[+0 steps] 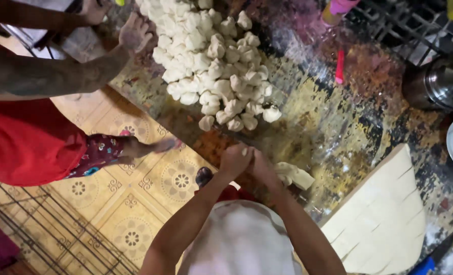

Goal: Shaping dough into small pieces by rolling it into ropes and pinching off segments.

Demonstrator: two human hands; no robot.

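head | hands (247, 159) pinch small pale dough piece (244, 151), mostly hidden

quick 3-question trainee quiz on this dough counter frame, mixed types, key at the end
1. True or false: the left hand and right hand meet around a small bit of dough.
2. Where is the pile of dough pieces relative to the hands: A nearer the camera, B farther up the counter, C on the floor?
3. What lies at the right, scored with cuts?

Key: 1 true; 2 B; 3 the flat dough sheet.
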